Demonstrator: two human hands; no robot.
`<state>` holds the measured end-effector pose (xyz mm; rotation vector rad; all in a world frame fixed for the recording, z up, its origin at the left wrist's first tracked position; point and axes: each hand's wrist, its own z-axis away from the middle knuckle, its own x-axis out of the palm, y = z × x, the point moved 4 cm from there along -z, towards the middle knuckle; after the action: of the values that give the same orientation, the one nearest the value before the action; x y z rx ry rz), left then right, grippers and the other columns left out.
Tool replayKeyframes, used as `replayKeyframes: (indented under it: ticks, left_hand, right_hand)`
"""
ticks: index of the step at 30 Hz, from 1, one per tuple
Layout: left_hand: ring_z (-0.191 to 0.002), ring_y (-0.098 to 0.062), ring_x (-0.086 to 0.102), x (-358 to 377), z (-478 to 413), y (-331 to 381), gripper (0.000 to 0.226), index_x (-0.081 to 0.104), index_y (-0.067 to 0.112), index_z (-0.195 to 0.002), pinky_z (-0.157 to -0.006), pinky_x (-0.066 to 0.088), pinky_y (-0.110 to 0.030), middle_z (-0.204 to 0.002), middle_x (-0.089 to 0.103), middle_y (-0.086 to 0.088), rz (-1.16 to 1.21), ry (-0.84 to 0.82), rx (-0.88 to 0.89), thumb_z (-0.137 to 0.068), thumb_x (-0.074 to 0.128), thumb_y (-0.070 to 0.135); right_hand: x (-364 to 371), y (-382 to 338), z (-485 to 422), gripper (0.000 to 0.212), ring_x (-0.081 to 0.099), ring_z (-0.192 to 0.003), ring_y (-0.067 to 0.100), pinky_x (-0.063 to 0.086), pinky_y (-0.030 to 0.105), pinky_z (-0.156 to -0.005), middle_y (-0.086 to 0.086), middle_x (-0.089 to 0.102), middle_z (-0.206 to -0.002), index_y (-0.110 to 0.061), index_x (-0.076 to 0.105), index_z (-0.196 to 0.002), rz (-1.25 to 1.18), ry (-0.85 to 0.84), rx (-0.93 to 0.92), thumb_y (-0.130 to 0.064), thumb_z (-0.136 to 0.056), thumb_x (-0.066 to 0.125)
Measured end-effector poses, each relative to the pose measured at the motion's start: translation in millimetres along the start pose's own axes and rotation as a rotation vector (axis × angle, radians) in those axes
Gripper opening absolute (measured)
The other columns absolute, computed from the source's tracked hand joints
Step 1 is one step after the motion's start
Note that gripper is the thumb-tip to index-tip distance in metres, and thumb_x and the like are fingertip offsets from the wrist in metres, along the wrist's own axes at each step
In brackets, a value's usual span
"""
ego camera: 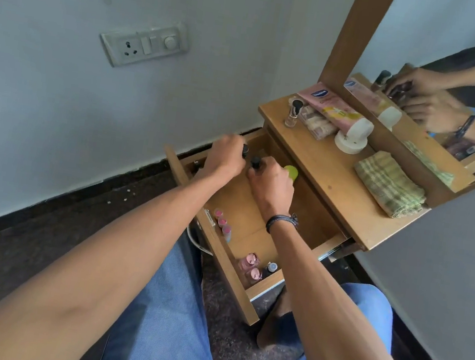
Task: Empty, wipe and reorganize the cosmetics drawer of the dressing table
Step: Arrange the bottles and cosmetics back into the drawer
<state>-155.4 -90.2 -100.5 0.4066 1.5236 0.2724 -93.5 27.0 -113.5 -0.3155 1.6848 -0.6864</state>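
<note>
While both hands work at the far end of the open drawer (257, 223), the step in hand looks like reorganizing: items go back in rows. Left hand (227, 155) is closed round a small black-capped bottle (245, 150); right hand (272, 185) is closed on another dark-capped bottle (255, 162), with a green-topped bottle (291, 172) just beside it. Hands close together, not touching. Pink tubes (223, 224) line the drawer's front wall; pink bottles (249, 265) sit in the near corner. On the bench (332, 175): a checked cloth (389, 184), a pink lotion tube (336, 109), a small bottle (293, 114). Next move likely calls for standing both bottles upright, letting go, then fetching the bench items.
</note>
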Motion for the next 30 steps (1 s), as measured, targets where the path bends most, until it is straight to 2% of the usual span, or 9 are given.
replayKeyframes:
  ticks: [5, 9, 12, 21, 23, 27, 30]
  left_hand:
    - [-0.101, -0.037, 0.068, 18.9, -4.3, -1.5, 0.018, 0.066, 0.006, -0.113, -0.078, 0.056, -0.041, -0.110, 0.070, -0.017, -0.187, -0.042, 0.107, -0.095, 0.063, 0.008]
    - [-0.103, -0.035, 0.068, 25.6, -9.3, -2.8, 0.021, 0.066, 0.005, -0.114, -0.080, 0.056, -0.038, -0.112, 0.069, -0.018, -0.235, -0.077, 0.130, -0.094, 0.065, 0.008]
    - [-0.103, -0.035, 0.067, 29.2, -11.1, -1.8, 0.021, 0.067, 0.005, -0.115, -0.080, 0.056, -0.038, -0.111, 0.069, -0.017, -0.231, -0.086, 0.147, -0.093, 0.066, 0.009]
    - [-0.107, -0.032, 0.066, 31.3, -16.0, -6.7, 0.031, 0.065, 0.013, -0.119, -0.082, 0.056, -0.039, -0.117, 0.069, -0.012, -0.125, -0.117, 0.135, -0.089, 0.069, 0.008]
    - [-0.106, -0.030, 0.067, 29.5, -15.3, -7.0, 0.035, 0.065, 0.016, -0.122, -0.079, 0.055, -0.038, -0.119, 0.069, -0.010, -0.088, -0.124, 0.135, -0.088, 0.073, 0.012]
    - [-0.112, -0.028, 0.065, 27.4, -13.7, -3.5, 0.047, 0.064, 0.023, -0.126, -0.083, 0.055, -0.038, -0.124, 0.069, -0.004, -0.049, -0.151, 0.150, -0.083, 0.082, 0.030]
    - [-0.114, -0.027, 0.064, 29.7, -11.6, -1.9, 0.043, 0.065, 0.027, -0.126, -0.081, 0.054, -0.034, -0.125, 0.069, -0.003, -0.068, -0.153, 0.165, -0.085, 0.079, 0.027]
  right_hand:
    - [13.3, 8.2, -7.4, 0.024, 0.065, -0.091, 0.043, 0.052, 0.041, -0.066, 0.019, 0.069, -0.099, -0.007, 0.062, -0.108, 0.075, -0.085, 0.028, -0.024, -0.092, 0.057]
    - [26.2, 12.5, -12.2, 0.022, 0.066, -0.095, 0.045, 0.046, 0.041, -0.065, 0.024, 0.068, -0.104, -0.003, 0.059, -0.110, 0.113, -0.132, 0.040, -0.019, -0.095, 0.055]
    - [34.2, 16.1, -12.9, 0.019, 0.067, -0.095, 0.046, 0.042, 0.039, -0.063, 0.025, 0.068, -0.105, -0.003, 0.058, -0.109, 0.134, -0.144, 0.053, -0.017, -0.098, 0.053]
    - [37.3, 23.6, -12.9, 0.022, 0.066, -0.095, 0.046, 0.047, 0.040, -0.066, 0.024, 0.069, -0.103, -0.002, 0.061, -0.106, 0.087, -0.140, 0.114, -0.023, -0.099, 0.058]
    - [37.1, 26.7, -8.6, 0.019, 0.067, -0.093, 0.045, 0.048, 0.040, -0.066, 0.023, 0.069, -0.100, -0.003, 0.063, -0.102, 0.060, -0.134, 0.140, -0.021, -0.099, 0.058]
    - [35.1, 32.2, 0.8, 0.019, 0.067, -0.090, 0.044, 0.054, 0.042, -0.069, 0.021, 0.070, -0.097, -0.005, 0.066, -0.101, 0.030, -0.119, 0.161, -0.021, -0.099, 0.056]
    - [34.3, 32.9, 2.0, 0.017, 0.068, -0.089, 0.043, 0.058, 0.043, -0.071, 0.020, 0.071, -0.097, -0.007, 0.068, -0.104, 0.020, -0.120, 0.153, -0.018, -0.099, 0.055]
